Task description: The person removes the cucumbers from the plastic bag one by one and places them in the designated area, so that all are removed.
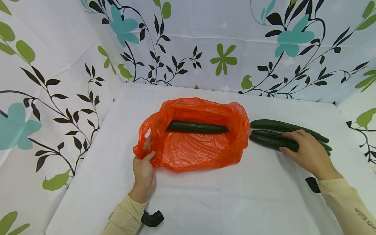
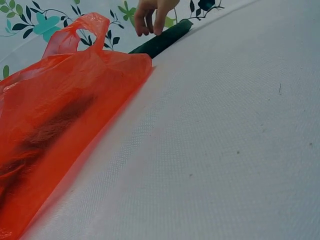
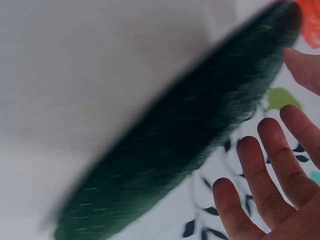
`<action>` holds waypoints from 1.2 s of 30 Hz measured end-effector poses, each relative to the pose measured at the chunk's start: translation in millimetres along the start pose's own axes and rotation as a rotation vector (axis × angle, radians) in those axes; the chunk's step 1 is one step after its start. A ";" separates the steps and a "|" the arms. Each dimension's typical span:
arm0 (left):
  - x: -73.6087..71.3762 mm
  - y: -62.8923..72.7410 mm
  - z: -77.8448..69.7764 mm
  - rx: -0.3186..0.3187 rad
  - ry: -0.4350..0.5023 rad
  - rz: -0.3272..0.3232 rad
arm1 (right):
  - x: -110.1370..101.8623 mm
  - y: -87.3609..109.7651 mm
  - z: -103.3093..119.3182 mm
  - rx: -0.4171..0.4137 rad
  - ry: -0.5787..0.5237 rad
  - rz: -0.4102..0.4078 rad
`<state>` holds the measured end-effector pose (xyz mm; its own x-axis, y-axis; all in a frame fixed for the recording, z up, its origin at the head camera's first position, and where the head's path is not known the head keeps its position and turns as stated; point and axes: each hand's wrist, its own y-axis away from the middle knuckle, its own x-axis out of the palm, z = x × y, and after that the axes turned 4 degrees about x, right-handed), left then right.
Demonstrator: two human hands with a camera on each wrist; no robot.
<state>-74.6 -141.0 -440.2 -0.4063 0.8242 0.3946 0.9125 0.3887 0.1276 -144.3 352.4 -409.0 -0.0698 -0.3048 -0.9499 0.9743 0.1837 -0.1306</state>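
An orange-red plastic bag point(image 1: 202, 160) lies with its mouth spread wide, one cucumber point(image 1: 198, 127) inside it along the far side. My left hand point(image 1: 144, 174) grips the bag's left edge by its handle, thumb in front and fingers partly behind the film. To the right of the bag, dark green cucumbers point(image 1: 289, 126) lie side by side. Over the nearest cucumber point(image 1: 271, 142) reaches my right hand point(image 1: 312, 153), thumb on the near side and fingers across the top. In the right wrist view, the fingers point(image 3: 272, 197) are spread and fairly straight beside a cucumber point(image 3: 175, 125).
A white cloth point(image 1: 223, 195) covers the table. Behind it and at the sides hangs a curtain point(image 1: 188, 29) printed with leaves and flowers. Small black devices show at both wrists, one by the left sleeve point(image 1: 124, 215), another by the right sleeve point(image 1: 342, 199).
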 end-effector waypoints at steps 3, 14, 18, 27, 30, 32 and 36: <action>0.9 0.2 0.1 0.006 0.003 0.001 | -6.4 -6.4 14.8 -0.011 -0.023 -0.019; 1.2 0.0 0.0 0.005 -0.006 0.015 | -23.1 -25.1 68.9 -0.089 -0.151 -0.079; 1.3 0.0 0.0 0.007 -0.007 0.012 | -27.2 -30.4 87.8 -0.135 -0.201 -0.100; 0.7 -0.3 1.0 0.026 0.007 0.015 | -31.9 -42.2 132.1 -0.226 -0.276 -0.073; 0.5 0.0 1.1 0.038 0.017 0.012 | -31.8 -46.4 145.7 -0.265 -0.333 -0.040; 0.1 0.0 0.9 0.042 0.018 0.017 | -31.3 -49.7 153.8 -0.297 -0.382 -0.014; -0.6 -0.2 0.4 0.041 0.015 0.024 | -29.6 -56.1 169.1 -0.344 -0.482 0.069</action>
<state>-74.6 -141.4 -440.9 -0.3836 0.8271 0.4108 0.9189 0.3862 0.0807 -160.6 193.0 -325.5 0.1748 -0.6563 -0.7339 0.8419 0.4861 -0.2342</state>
